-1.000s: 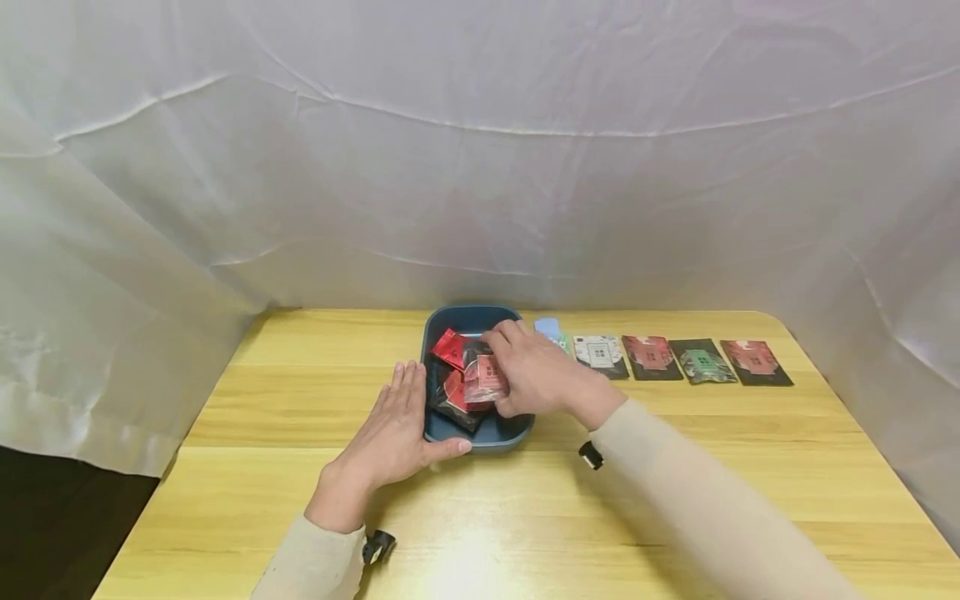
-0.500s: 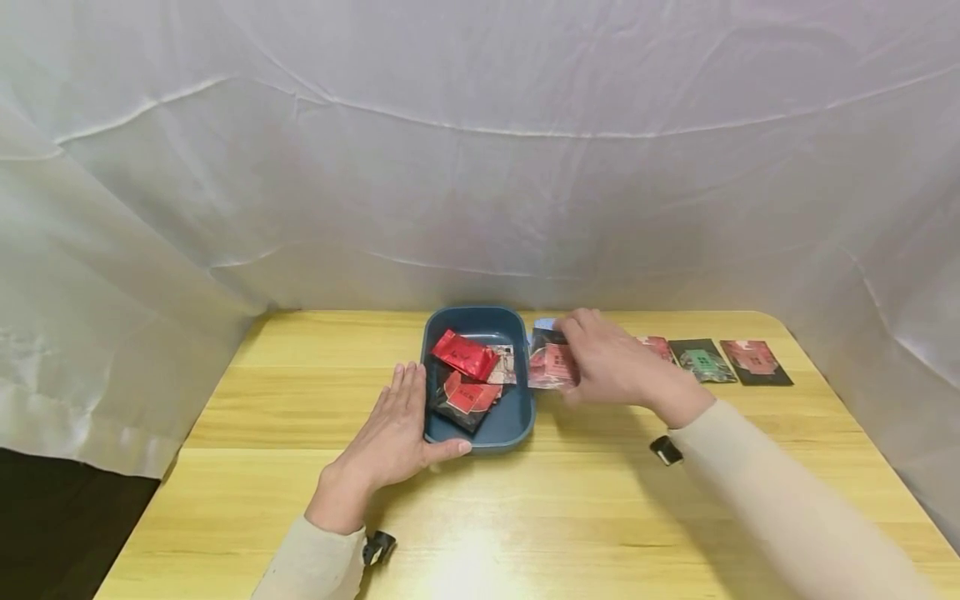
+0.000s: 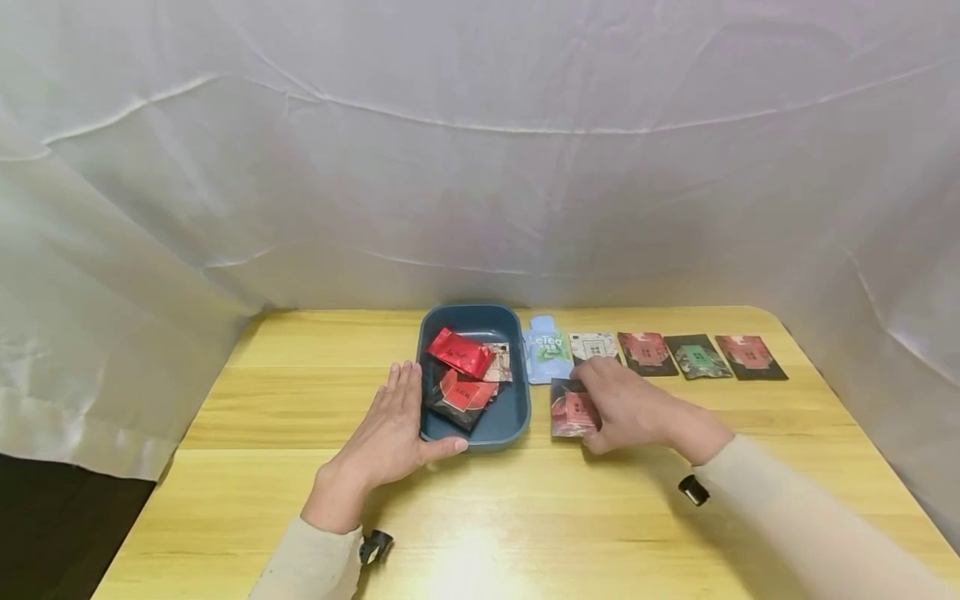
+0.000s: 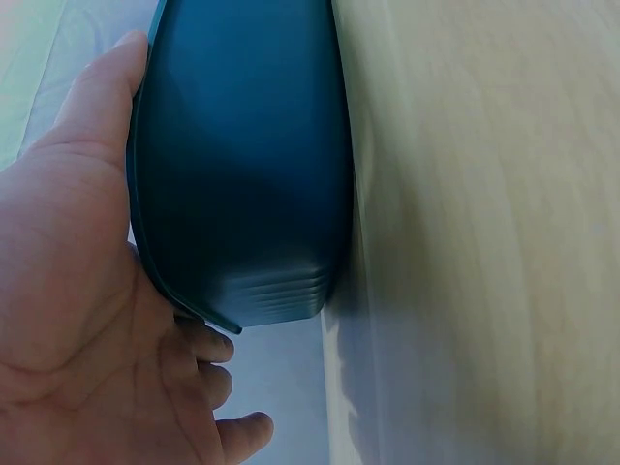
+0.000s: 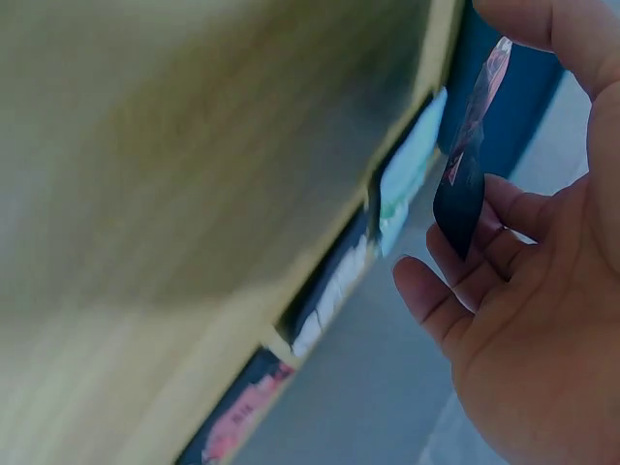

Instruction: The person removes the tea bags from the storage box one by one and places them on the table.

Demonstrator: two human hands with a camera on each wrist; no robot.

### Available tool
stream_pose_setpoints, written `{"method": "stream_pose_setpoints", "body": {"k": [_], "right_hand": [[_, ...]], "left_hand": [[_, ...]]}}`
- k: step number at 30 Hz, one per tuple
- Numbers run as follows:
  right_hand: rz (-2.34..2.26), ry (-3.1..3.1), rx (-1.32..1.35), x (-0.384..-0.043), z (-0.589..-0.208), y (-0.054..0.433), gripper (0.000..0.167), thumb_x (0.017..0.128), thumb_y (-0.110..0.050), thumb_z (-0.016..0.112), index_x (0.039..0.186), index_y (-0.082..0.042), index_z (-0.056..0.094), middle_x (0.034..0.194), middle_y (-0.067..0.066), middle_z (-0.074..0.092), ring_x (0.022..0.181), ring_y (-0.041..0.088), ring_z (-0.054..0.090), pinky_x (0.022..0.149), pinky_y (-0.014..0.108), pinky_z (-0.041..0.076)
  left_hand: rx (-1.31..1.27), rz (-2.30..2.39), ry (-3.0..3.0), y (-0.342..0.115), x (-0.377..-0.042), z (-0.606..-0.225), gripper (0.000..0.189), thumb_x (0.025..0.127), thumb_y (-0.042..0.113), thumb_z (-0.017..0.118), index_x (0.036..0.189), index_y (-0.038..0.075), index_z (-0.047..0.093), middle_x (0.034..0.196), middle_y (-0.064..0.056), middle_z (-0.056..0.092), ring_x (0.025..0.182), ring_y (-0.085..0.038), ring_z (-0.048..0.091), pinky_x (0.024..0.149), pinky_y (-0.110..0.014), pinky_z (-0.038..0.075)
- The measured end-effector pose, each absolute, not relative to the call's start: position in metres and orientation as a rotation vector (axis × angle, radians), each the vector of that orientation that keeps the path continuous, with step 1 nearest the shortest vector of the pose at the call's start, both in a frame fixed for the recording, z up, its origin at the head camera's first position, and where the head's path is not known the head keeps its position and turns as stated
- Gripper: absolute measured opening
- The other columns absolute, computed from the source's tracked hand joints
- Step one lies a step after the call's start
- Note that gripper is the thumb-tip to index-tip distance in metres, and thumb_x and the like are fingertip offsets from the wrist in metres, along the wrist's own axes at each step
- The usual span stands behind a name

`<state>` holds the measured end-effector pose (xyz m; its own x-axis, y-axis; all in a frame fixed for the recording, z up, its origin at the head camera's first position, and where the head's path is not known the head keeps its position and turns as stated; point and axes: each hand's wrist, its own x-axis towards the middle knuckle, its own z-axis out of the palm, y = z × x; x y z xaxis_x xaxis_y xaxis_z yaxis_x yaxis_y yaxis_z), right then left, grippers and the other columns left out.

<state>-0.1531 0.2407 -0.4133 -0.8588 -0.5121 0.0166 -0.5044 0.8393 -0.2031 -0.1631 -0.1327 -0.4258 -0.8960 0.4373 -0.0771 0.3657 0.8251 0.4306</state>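
My right hand (image 3: 633, 408) pinches a black and pink tea sachet (image 3: 572, 412) by its right edge, in front of the row's left end. In the right wrist view this sachet (image 5: 470, 155) is seen edge-on between thumb and fingertips, above the table. My left hand (image 3: 386, 429) rests with straight fingers along the left side of a dark blue plastic bin (image 3: 512, 417), its thumb at the near rim. Inside the bin lie a shiny red packet (image 3: 459, 353), a black sachet with a red label (image 3: 461, 398) and a pale patterned sachet (image 3: 501, 362).
Right of the bin, a row of flat sachets runs along the table's back: light blue LeTea (image 3: 547, 357), white and black (image 3: 595, 345), red and black (image 3: 647, 353), green and black (image 3: 697, 357), another red and black (image 3: 750, 357). A pale curtain (image 3: 480, 167) hangs behind.
My right hand has carried the black and pink sachet out of the bin to the right, then nearer to me, uncovering the LeTea packet. The left hand has stayed at the bin.
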Motion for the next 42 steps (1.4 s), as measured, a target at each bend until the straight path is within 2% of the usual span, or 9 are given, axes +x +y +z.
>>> {"method": "stream_pose_setpoints", "body": {"k": [5, 12, 23, 36, 42], "right_hand": [[-0.311, 2.928, -0.834, -0.152, -0.423, 0.231, 0.088, 0.065, -0.035, 0.087, 0.138, 0.001, 0.054, 0.128, 0.013, 0.057, 0.115, 0.026, 0.054, 0.102, 0.048, 0.054], [-0.269, 2.897, -0.82, -0.154, -0.429, 0.224, 0.092, 0.065, -0.037, 0.087, 0.141, 0.001, 0.051, 0.132, 0.013, 0.056, 0.12, 0.028, 0.053, 0.108, 0.049, 0.051], [-0.228, 2.901, -0.848, -0.16, -0.432, 0.223, 0.091, 0.066, -0.036, 0.086, 0.141, 0.001, 0.052, 0.135, 0.014, 0.056, 0.121, 0.029, 0.053, 0.111, 0.051, 0.048], [-0.212, 2.909, -0.822, -0.16, -0.43, 0.224, 0.098, 0.068, -0.041, 0.087, 0.148, 0.0, 0.049, 0.145, 0.018, 0.053, 0.132, 0.036, 0.052, 0.116, 0.058, 0.043], [-0.216, 2.945, -0.79, -0.164, -0.418, 0.224, 0.104, 0.071, -0.05, 0.089, 0.152, 0.001, 0.046, 0.15, 0.02, 0.051, 0.138, 0.038, 0.049, 0.117, 0.059, 0.042]], "left_hand": [[0.627, 0.627, 2.832, -0.133, -0.163, -0.426, 0.138, 0.081, 0.085, 0.067, 0.168, -0.002, 0.004, 0.177, -0.02, 0.002, 0.165, -0.037, -0.003, 0.132, -0.056, 0.012], [0.631, 0.633, 2.837, -0.133, -0.162, -0.426, 0.137, 0.081, 0.083, 0.069, 0.168, -0.003, 0.005, 0.177, -0.021, 0.004, 0.165, -0.037, -0.003, 0.132, -0.056, 0.012], [0.623, 0.628, 2.824, -0.133, -0.163, -0.425, 0.14, 0.079, 0.088, 0.065, 0.168, -0.001, 0.003, 0.177, -0.019, 0.002, 0.165, -0.036, -0.004, 0.132, -0.055, 0.011], [0.618, 0.627, 2.817, -0.134, -0.162, -0.424, 0.14, 0.079, 0.089, 0.064, 0.168, -0.001, 0.002, 0.177, -0.018, 0.0, 0.165, -0.036, -0.005, 0.132, -0.055, 0.011], [0.63, 0.617, 2.828, -0.133, -0.163, -0.425, 0.139, 0.08, 0.088, 0.064, 0.168, -0.002, 0.002, 0.177, -0.018, -0.001, 0.165, -0.037, -0.004, 0.132, -0.056, 0.012]]}}
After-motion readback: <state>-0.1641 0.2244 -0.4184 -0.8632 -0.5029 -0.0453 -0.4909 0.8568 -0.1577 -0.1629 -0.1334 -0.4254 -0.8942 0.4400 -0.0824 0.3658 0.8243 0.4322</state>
